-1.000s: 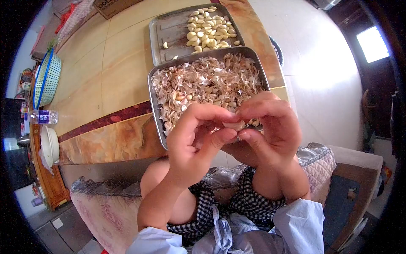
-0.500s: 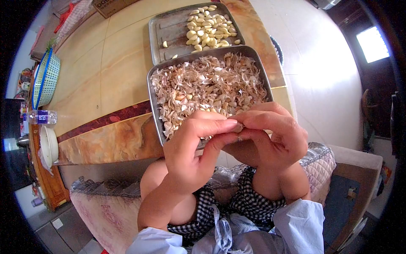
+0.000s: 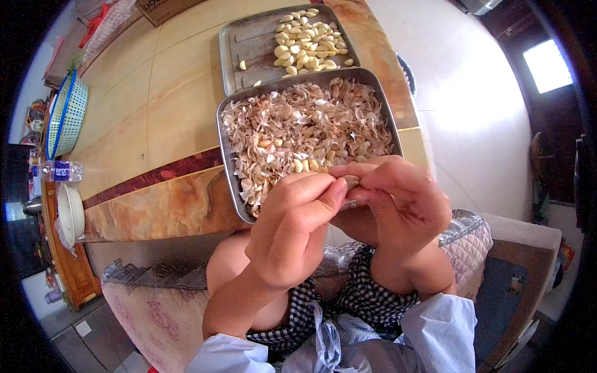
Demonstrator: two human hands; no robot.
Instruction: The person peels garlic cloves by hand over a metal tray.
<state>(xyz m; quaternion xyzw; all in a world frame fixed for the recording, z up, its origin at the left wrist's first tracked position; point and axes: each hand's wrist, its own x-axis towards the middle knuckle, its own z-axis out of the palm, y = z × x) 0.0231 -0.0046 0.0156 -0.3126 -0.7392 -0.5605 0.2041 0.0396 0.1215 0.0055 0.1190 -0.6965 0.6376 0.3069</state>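
Note:
My left hand and my right hand meet fingertip to fingertip over the near edge of a metal tray. Both pinch a small garlic clove, mostly covered by the fingers. Papery garlic skins fill this tray, with a few cloves among them just beyond my fingers. Behind it, touching or overlapping its far rim, a second metal tray holds many peeled garlic cloves, mostly heaped on its right side.
The trays rest on a marble-patterned table. To the left are a blue-rimmed plastic basket, a plastic bottle and a pale bowl. A cardboard box stands at the far edge. My bare knees are under the near tray's edge.
My left hand has rolled inward, its fingers curling more tightly beside the clove. Both hands stay together, and cloves in the near tray now show beyond the fingers.

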